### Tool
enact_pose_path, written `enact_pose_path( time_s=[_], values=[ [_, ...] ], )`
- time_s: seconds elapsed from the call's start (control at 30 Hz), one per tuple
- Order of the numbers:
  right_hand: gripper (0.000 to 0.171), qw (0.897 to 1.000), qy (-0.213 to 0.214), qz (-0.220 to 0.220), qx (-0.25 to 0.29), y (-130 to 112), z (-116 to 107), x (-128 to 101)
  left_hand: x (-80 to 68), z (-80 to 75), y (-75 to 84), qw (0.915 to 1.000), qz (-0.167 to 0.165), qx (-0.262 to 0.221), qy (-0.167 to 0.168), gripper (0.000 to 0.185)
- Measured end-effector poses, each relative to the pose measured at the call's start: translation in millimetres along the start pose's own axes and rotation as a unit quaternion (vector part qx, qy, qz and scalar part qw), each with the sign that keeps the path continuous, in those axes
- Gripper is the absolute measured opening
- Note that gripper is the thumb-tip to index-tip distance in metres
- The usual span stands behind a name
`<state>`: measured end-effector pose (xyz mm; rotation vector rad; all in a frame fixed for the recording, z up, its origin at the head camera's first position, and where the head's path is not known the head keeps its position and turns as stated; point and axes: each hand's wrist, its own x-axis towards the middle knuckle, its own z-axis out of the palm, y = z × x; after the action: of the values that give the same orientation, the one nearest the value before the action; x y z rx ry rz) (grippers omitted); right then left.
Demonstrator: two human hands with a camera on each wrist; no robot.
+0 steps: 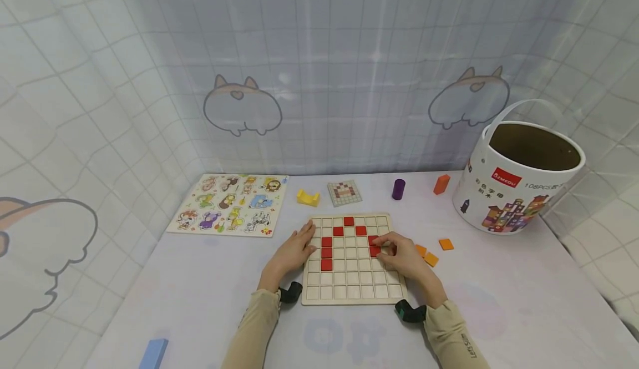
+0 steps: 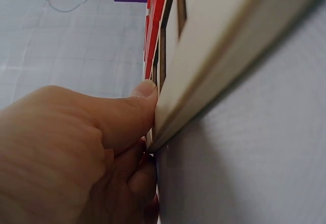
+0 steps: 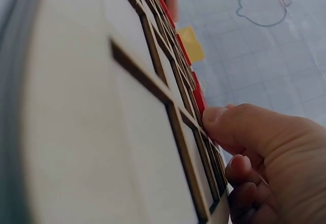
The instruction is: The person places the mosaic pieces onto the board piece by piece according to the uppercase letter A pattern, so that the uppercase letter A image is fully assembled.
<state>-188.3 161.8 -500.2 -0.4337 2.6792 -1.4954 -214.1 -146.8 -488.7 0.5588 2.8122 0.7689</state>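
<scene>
The left hand rests relaxed against the square wooden grid board's left edge; the right hand pinches a red square tile on its right side.

wooden grid board | flat on table | red tiles seated in cells

Bright even light, faint shadows; wrist close-ups blurred, edges warped.

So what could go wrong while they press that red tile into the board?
The right hand presses a red tile at the wooden grid board; it might seat crooked or nudge the neighbouring red tiles. The left hand only rests against the board's edge, so the board could slide. The loose orange tiles lie near the right wrist and might get swept aside.
</scene>
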Motion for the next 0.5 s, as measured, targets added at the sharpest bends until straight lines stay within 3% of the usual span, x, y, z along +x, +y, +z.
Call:
enact_pose_path(
  time_s=[0.2,0.33,0.5],
  values=[
    [0.023,1.000,0.004,0.008,0.012,0,-4,-1,1.7,-0.5,0.5,1.0000,-0.002,-0.004,0.000,0.058],
    [0.024,0.998,0.032,0.024,0.046,2,-13,-3,2.0,-1.7,-0.7,1.0000,-0.004,-0.003,-0.002,0.058],
    [0.026,0.993,0.079,0.065,0.050,11,-38,-9,1.2,-0.6,-2.3,1.0000,0.000,-0.005,-0.002,0.059]
  ],
)
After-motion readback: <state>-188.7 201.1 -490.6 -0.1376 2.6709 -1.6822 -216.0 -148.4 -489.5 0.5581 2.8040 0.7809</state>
